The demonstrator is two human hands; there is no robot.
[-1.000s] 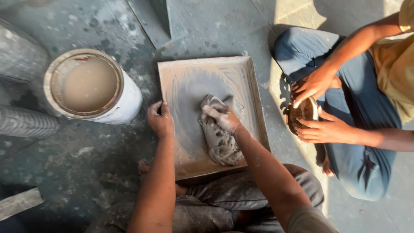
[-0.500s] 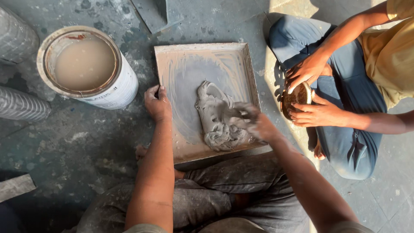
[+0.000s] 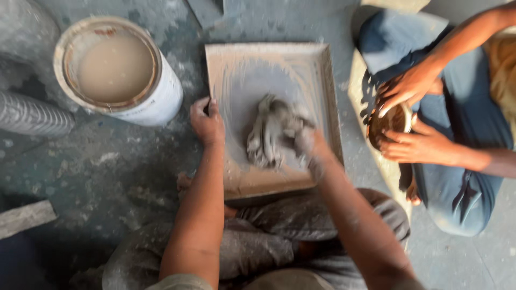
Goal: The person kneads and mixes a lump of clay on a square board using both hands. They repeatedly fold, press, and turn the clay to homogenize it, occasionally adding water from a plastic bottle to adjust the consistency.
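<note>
A square grey tray (image 3: 322, 75), smeared with wet slurry, lies on the floor in front of my knees. My left hand (image 3: 207, 122) grips its left rim. My right hand (image 3: 307, 144), coated in grey mud and blurred by motion, presses a crumpled wet grey rag (image 3: 270, 131) against the middle of the tray.
A white bucket (image 3: 153, 104) of murky grey water stands left of the tray. Another seated person's hands (image 3: 411, 115) work a small brown bowl (image 3: 391, 122) at the right. A grey ribbed object (image 3: 35, 115) lies far left, a wooden piece (image 3: 24, 217) at lower left.
My right hand has dragged the rag from the tray's right side back toward the centre, bunching it up. The left hand stays on the rim. The view has shifted slightly.
</note>
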